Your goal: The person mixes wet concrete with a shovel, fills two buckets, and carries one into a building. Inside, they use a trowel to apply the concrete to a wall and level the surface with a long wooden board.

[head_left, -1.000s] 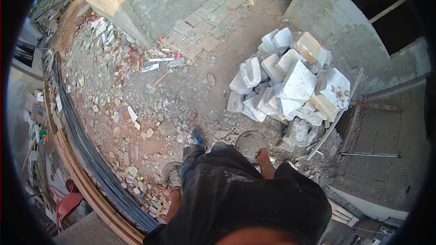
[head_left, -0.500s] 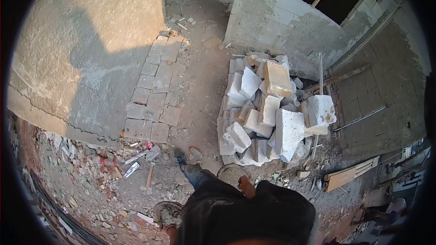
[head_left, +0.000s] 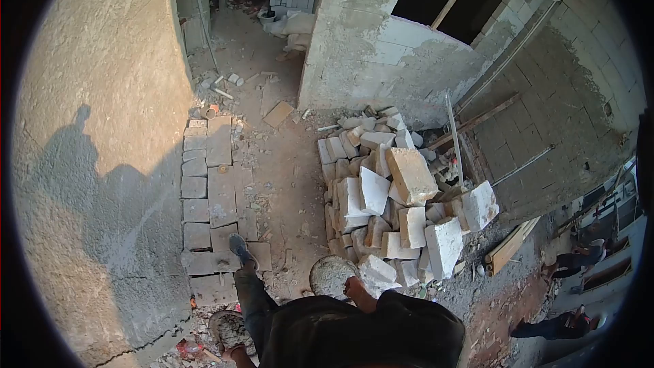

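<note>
My right hand (head_left: 355, 291) is closed at the edge of a round bucket (head_left: 332, 276) of grey, wet-looking mix, right of my body. My left hand (head_left: 236, 354), low in the view, is closed at the edge of a second round bucket (head_left: 231, 330) with similar grey contents. Both buckets hang beside my legs. My shod foot (head_left: 240, 249) is on the flat paving blocks (head_left: 221, 197), between the buckets and ahead of them. The fingers' undersides and the bucket handles are hidden.
A pile of pale blocks (head_left: 402, 211) stands at the right. A rough wall (head_left: 102, 129) runs along the left. Rubble and a loose tile (head_left: 278, 114) lie on the dirt path ahead. Two people (head_left: 575, 259) (head_left: 562, 326) are at the far right.
I have moved forward, and my foot is now on the paving. The two buckets show more fully beside me. The block pile and doorway have shifted in view.
</note>
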Available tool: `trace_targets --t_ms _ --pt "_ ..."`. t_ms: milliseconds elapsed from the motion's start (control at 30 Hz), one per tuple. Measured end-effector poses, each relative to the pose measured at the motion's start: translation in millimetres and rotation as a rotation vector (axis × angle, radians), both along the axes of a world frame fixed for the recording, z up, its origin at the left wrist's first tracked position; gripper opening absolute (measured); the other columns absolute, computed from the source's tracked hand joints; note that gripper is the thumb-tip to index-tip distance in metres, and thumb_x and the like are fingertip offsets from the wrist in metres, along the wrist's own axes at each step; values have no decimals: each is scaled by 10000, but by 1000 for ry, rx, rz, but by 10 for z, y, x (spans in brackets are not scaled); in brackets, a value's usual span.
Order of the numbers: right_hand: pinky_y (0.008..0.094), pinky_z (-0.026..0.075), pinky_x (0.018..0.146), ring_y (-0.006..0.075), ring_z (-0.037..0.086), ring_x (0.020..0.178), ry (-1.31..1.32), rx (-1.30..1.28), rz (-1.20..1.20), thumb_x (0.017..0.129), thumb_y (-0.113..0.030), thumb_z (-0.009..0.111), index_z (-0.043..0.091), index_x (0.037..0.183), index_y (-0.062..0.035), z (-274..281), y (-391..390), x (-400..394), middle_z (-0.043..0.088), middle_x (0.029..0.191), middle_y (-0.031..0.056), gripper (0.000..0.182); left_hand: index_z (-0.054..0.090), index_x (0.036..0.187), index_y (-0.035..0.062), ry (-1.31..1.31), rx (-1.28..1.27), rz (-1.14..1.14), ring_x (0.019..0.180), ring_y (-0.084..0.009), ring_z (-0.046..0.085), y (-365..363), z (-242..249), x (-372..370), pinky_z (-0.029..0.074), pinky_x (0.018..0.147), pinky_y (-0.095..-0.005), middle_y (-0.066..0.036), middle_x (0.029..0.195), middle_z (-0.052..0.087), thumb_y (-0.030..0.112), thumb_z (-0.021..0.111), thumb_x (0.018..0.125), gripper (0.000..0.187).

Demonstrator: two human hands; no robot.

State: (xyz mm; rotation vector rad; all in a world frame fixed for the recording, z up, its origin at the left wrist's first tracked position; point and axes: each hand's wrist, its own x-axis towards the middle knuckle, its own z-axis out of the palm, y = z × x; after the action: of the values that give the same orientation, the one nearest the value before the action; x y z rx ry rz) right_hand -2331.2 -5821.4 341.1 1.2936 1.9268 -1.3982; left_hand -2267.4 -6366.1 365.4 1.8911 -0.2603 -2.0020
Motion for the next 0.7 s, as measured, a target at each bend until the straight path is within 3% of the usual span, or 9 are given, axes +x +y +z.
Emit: trace_targets --t_ms 33,67,100,133,233,300,367,533,700 --pt "377 502 632 261 633 742 -143 -301 -427 650 -162 704 639 771 -123 -389 -27 -217 643 775 98 143 479 1239 118 -4 -5 -11 1021 -268 513 -106 -103 -365 404 839 -440 -72 1254 513 381 508 713 589" --pt "377 502 646 253 635 748 67 159 125 658 -180 699 641 781 -131 -1470 40 -130 646 786 92 144 476 1237 110 -270 -33 -4 1033 -270 511 -212 -197 -719 401 864 -442 -72 1247 518 394 496 713 597" --pt "381 503 673 262 636 784 68 55 -21 636 -204 710 639 787 -132 -1138 -140 -425 645 800 91 182 472 1236 103 -530 -60 6 1044 -273 508 -323 -256 -1089 398 889 -443 -72 1240 524 408 483 713 606" --pt "384 501 674 267 635 781 14 214 200 627 -194 713 631 783 -124 -660 -307 -803 643 795 92 190 472 1236 103 -527 -63 -4 1044 -273 508 -430 -311 -1527 398 889 -443 -72 1240 524 408 483 713 606" --pt "391 497 670 277 633 777 -8 459 393 617 -168 715 617 782 -111 252 -621 -1740 640 788 90 200 573 1152 165 -386 62 -163 1100 -268 472 -737 -287 -2590 360 920 -422 -87 1300 481 362 548 631 558" --pt "393 494 665 282 632 776 11 519 376 614 -151 713 611 783 -104 575 -731 -2203 639 784 87 203 416 1282 139 -125 59 -179 1149 -230 400 -675 -32 -3164 258 999 -396 -79 1344 416 469 405 751 625" --pt "397 488 649 287 627 760 155 653 329 628 -116 689 603 762 -96 890 -945 -2574 632 767 93 161 422 1272 132 -93 45 -219 1131 -246 411 -802 272 -3504 275 982 -404 -84 1318 431 444 430 723 631" --pt "367 493 600 241 629 677 32 339 194 601 -109 701 629 785 -38 373 -804 -3657 643 723 101 210 453 1222 101 283 59 -340 1043 -329 467 -744 411 -5285 357 892 -447 -111 1186 509 322 556 585 682" --pt "392 499 671 277 624 744 -54 449 260 618 -145 716 622 810 -43 924 -1010 -5001 613 743 118 237 509 1177 85 70 -62 -255 1052 -341 486 -599 295 -6682 373 889 -469 -139 1180 529 306 548 578 639"
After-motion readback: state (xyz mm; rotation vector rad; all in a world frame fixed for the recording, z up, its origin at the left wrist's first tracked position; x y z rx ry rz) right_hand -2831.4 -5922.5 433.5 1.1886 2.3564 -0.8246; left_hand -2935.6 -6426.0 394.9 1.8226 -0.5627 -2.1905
